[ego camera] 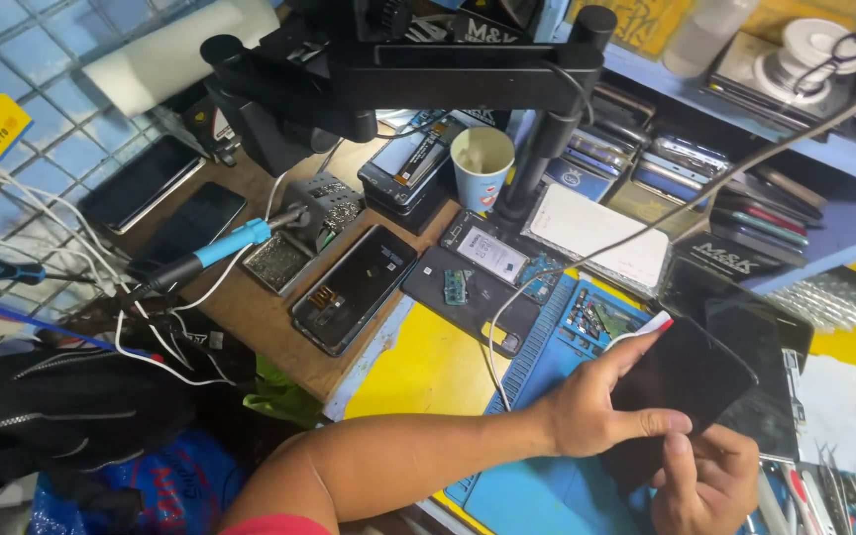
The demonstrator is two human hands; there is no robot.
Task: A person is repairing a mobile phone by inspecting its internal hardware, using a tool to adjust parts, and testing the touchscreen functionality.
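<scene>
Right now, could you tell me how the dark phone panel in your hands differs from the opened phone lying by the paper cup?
The dark phone panel is held tilted above the blue mat by the left hand and right hand; the opened phone lies flat, untouched. The panel shows a plain black face; the opened phone shows its insides, a pale battery and a green board. Both are dark, flat rectangles.

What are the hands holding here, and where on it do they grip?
Both hold a dark phone screen panel. The left hand pinches its left edge, thumb across the front; the right hand supports its lower edge from beneath.
</scene>
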